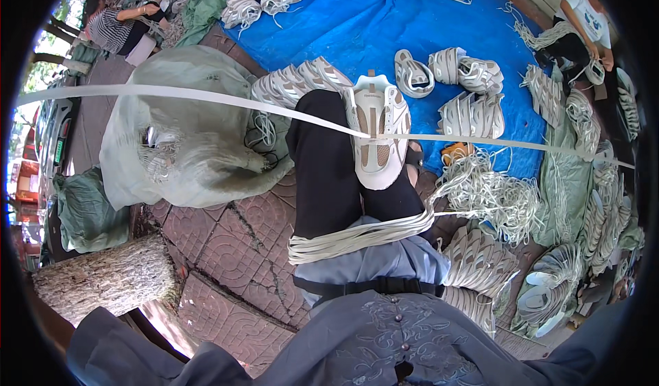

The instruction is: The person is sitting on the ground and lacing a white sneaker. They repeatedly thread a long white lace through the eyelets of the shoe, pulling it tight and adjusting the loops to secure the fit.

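Note:
A beige and white sneaker (374, 169) rests on my black-trousered legs, toe toward me. One flat white shoelace (206, 97) runs from the sneaker's lower lacing out to the left rim, and its other part stretches taut to the right rim. Both my hands are beyond the picture's edge; only my grey sleeves show at the lower corners, spread wide. A bundle of loose laces (360, 238) lies across my lap. It trails right toward a tangled heap of laces (494, 197).
A blue tarp (329, 25) ahead holds several sneakers (470, 115). At left are a pale sack (199, 77), a green bag (89, 211) and a log (110, 276). Stacked shoe uppers (477, 262) stand at my right. Other people (113, 32) sit at far left and far right.

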`<state>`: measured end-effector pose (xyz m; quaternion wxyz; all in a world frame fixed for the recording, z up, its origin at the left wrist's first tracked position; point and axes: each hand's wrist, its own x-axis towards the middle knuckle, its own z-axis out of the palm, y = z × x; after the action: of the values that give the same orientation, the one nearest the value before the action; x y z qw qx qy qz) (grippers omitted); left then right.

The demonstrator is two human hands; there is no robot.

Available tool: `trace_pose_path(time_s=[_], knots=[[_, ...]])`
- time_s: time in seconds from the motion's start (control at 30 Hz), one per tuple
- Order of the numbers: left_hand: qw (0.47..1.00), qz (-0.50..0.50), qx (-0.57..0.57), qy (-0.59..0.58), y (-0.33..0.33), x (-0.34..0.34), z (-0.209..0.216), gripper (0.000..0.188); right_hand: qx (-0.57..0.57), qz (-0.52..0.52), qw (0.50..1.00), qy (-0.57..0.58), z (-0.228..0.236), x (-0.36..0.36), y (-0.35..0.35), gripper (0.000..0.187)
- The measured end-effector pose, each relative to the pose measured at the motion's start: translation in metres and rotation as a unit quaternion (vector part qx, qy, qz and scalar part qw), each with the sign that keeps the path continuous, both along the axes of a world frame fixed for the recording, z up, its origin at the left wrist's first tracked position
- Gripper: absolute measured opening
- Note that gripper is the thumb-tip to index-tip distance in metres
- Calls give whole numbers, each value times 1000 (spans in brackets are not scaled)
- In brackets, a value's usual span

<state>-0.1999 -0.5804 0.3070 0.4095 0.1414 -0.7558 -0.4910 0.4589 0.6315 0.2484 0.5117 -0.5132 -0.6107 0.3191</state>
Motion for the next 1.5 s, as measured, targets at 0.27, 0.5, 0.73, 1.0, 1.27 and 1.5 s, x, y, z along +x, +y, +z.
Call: trace_pose_path(time_s=[0.27, 0.5, 0.73, 1.0, 1.27, 1.5], knots=[[997, -18, -14, -75, -20, -49, -14, 17, 11, 52, 993, -103, -10, -71, 9, 32], [895, -426, 86, -97, 257, -22, -169, 26, 1, 449, 885, -121, -88, -313, -161, 34], [777, -575, -247, -74, 553, 101, -267, 5, -240, 726, 642, -58, -207, -474, -452, 23], [801, -529, -219, -175, 571, 147, -313, 3, -339, 672, 633, -179, -221, -495, -484, 38], [808, -506, -266, -140, 570, 159, -317, 11, -388, 658, 632, -135, -228, -494, -479, 38], [794, -506, -314, -121, 576, 157, -314, 6, -474, 637, 600, -94, -234, -496, -470, 42]])
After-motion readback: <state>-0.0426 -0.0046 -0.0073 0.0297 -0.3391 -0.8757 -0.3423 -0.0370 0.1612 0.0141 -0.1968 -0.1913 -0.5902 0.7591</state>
